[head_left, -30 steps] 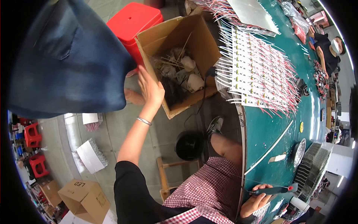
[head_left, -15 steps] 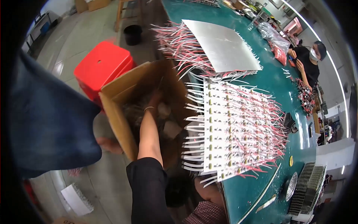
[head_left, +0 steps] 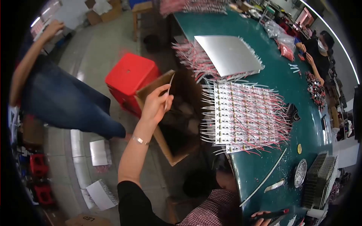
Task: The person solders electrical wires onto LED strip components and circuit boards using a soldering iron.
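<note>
My left hand (head_left: 156,103), on a bare forearm with a bracelet and a black sleeve, is raised above a cardboard box (head_left: 151,132). Its fingers pinch a thin, pale, flat piece (head_left: 171,83), seen nearly edge-on, so I cannot make out its kind. Pale lumps (head_left: 184,109) lie dimly in the box. To the right, on the table, lie white sheets of small boards (head_left: 241,116) with rows of parts and many red and white wires. Beyond them a silvery plate (head_left: 228,56) rests on more wired boards. My right hand is out of sight.
A red stool (head_left: 132,75) stands beside the box on the left, near a standing person's dark trousers (head_left: 71,101). Someone in a checkered shirt (head_left: 211,207) sits by the green table (head_left: 250,177). Another hand (head_left: 260,217) there holds a dark, red-tipped tool. A masked person works opposite.
My left hand has come up out of the box, now with the thin flat piece in its fingers. The view has shifted, and the standing person has moved, one bare arm now showing.
</note>
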Available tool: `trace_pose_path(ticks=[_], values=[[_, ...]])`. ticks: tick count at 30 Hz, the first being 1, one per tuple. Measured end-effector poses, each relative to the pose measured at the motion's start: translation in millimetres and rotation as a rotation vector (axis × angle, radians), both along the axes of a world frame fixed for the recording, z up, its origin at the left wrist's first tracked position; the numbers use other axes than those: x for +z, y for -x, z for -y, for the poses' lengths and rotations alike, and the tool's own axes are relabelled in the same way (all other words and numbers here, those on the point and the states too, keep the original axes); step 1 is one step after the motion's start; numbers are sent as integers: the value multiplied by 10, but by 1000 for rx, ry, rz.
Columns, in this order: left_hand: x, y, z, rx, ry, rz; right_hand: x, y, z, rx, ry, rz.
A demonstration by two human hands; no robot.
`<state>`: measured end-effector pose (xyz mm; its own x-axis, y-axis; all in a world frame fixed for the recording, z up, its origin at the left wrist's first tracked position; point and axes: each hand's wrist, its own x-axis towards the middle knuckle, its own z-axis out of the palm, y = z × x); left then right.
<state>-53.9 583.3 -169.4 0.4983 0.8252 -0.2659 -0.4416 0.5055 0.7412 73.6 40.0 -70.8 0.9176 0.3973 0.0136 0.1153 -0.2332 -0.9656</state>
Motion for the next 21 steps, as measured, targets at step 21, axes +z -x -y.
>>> trace_pose_path(ticks=[21], values=[[1767, 1658, -988, 919, -148, -499, 286, 18, 140, 48, 56, -130]])
